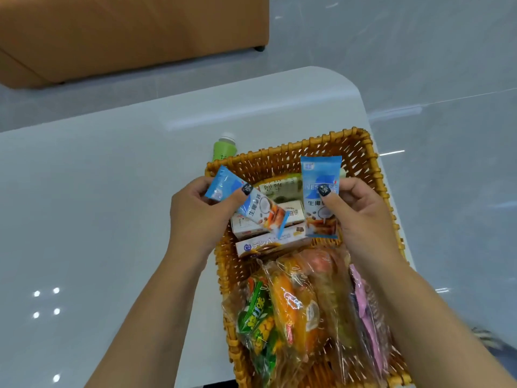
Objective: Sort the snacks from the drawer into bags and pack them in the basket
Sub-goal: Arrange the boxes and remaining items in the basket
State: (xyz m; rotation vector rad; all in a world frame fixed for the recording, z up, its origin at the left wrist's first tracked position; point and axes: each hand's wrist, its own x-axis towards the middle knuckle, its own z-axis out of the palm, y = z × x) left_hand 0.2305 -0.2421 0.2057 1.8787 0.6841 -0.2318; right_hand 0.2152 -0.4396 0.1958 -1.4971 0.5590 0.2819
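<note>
The scene is lit brightly and evenly from overhead. Small round light spots are reflected in the glossy white table (84,219) to the left of the basket (363,152), and pale streaks of glare are seen beyond and right of it. Shadows are faint. Straight edges are bowed by wide-angle distortion. Slight softness is noted throughout, strongest toward the corners.

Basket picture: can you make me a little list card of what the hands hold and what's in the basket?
left hand: pinches a tilted blue sachet
right hand: pinches an upright blue sachet
basket: wicker, on the white table
far end of basket: snack boxes
near end of basket: clear bags of snacks
behind basket: green bottle
</note>
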